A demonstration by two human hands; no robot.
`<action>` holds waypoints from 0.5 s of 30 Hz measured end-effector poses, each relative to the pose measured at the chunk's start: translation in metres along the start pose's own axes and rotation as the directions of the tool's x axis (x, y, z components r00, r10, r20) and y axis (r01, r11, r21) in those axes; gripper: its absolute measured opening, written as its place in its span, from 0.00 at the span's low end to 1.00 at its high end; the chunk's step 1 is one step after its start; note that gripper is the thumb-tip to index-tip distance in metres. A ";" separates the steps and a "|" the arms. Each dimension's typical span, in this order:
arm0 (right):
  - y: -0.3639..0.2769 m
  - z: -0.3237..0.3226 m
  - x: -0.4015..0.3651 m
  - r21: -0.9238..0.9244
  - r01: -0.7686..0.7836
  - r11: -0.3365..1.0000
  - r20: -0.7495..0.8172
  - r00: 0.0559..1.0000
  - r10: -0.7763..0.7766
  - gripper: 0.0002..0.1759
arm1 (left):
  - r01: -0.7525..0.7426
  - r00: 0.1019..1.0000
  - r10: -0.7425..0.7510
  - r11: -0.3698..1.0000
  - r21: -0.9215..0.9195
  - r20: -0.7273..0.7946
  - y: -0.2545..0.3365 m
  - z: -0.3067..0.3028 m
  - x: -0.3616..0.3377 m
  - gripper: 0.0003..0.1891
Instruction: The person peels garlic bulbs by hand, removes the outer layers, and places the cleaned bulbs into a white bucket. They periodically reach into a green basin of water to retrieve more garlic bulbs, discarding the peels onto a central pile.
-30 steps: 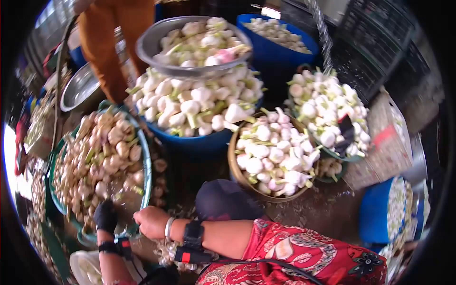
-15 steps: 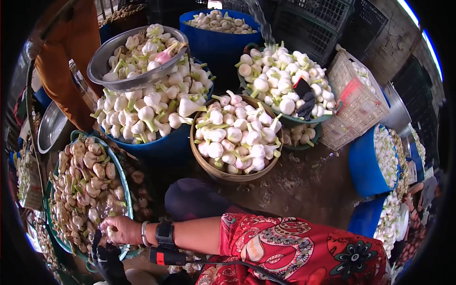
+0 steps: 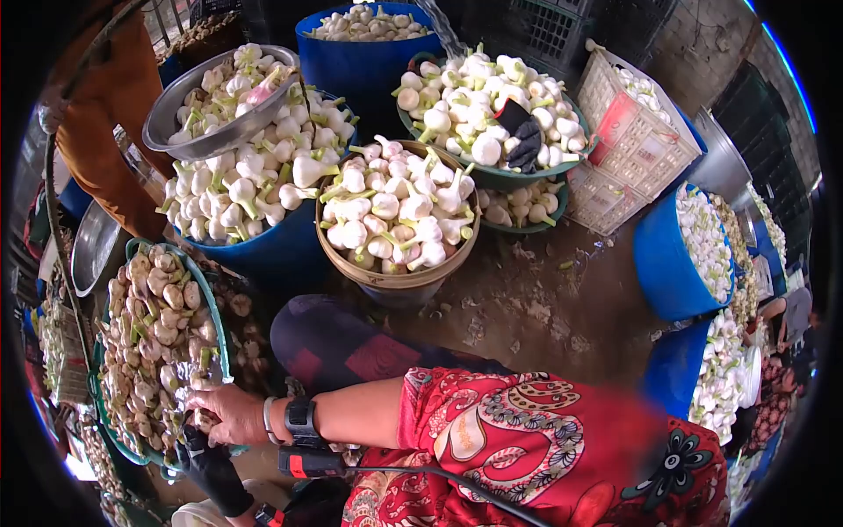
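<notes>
My right hand (image 3: 230, 415), bare with a bracelet and a black wrist strap, reaches left over a green-rimmed basket (image 3: 221, 329) of brownish, unpeeled garlic (image 3: 156, 347). Its fingers are bent around a garlic bulb (image 3: 203, 420), partly hidden by them. Just below is my left hand (image 3: 204, 458) in a black glove, close against the same bulb. The gloved fingers look curled, and what they hold is too dark to make out. Near the right fingertips, loose pale skins lie on the garlic pile.
Ahead stands a round tub (image 3: 399, 279) of trimmed white garlic. Behind it are a blue barrel (image 3: 263, 255) topped by a metal bowl (image 3: 211, 145), and a green basin (image 3: 527, 180) with a dark glove on its garlic. A white crate (image 3: 628, 149) leans at right. Another person's orange-clad legs (image 3: 110, 132) stand at left.
The view has shifted, so the containers ahead appear farther left and higher. My right hand's fingers have spread slightly over the bulb, and more of my gloved left hand and forearm shows.
</notes>
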State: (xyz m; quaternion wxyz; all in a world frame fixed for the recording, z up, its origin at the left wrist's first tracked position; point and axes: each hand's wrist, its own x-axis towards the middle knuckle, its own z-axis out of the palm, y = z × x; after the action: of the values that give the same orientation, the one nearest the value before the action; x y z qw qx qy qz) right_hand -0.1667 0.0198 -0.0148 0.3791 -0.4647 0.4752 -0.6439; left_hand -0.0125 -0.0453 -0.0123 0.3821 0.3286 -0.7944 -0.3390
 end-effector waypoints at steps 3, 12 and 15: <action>-0.006 0.000 -0.010 0.079 -0.160 0.984 0.014 0.987 0.159 0.29 | -0.313 0.948 0.245 0.835 0.452 0.204 0.006 -0.005 -0.002 0.11; 0.025 0.010 -0.005 0.383 -0.242 0.892 0.017 0.967 0.255 0.06 | 0.307 0.951 -0.285 0.907 -0.289 0.118 0.024 0.005 -0.007 0.05; 0.019 -0.010 -0.005 0.512 -0.508 0.693 0.354 0.859 0.369 0.19 | 0.295 0.948 -0.295 0.955 0.016 0.116 0.022 -0.001 0.000 0.05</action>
State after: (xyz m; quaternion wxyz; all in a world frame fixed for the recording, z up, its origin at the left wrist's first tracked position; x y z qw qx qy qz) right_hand -0.1738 0.0216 -0.0355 0.6982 -0.2652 0.3034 -0.5917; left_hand -0.0177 -0.0330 0.0054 0.2802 0.4231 -0.7570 -0.4116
